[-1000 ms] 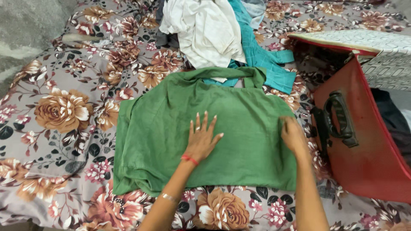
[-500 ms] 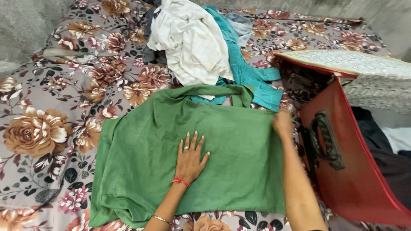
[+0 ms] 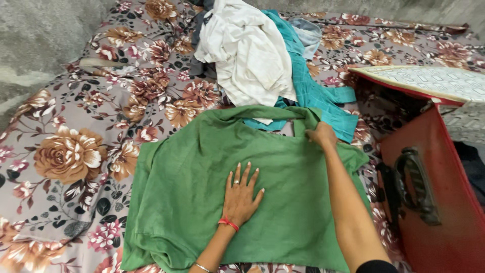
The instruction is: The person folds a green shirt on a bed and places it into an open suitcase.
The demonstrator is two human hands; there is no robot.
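Green woven-cotton garment (image 3: 202, 187) lies spread flat on the bed with the brown-and-pink floral sheet (image 3: 70, 156), taking up the near middle of the bedding. Its long axis runs roughly left to right across the view; the neckline or strap edge sits at the far side, away from the person.

Left hand (image 3: 241, 194): open, palm down, fingers spread, pressing flat on the centre of the green cloth. A red thread band at the wrist, a thin bangle lower on the forearm.

Right hand (image 3: 321, 135): reached further out, at the garment's far right corner by the strap. Fingers curled down onto the cloth edge; it looks like a pinch on the fabric, but the fingertips are hidden, so whether it truly grips I cannot tell.

Key relation: the far top edge lies directly under the right hand and well beyond the left, which sits mid-panel. Right is the nearer hand to that edge; left anchors the middle.

Beyond the garment, touching its top edge: a heap of a crumpled white cloth (image 3: 247, 50) over a teal checked cloth (image 3: 313, 93). To the right, just beside the garment's right side, an open red hard-shell suitcase (image 3: 444, 222) with a black handle (image 3: 411, 184).
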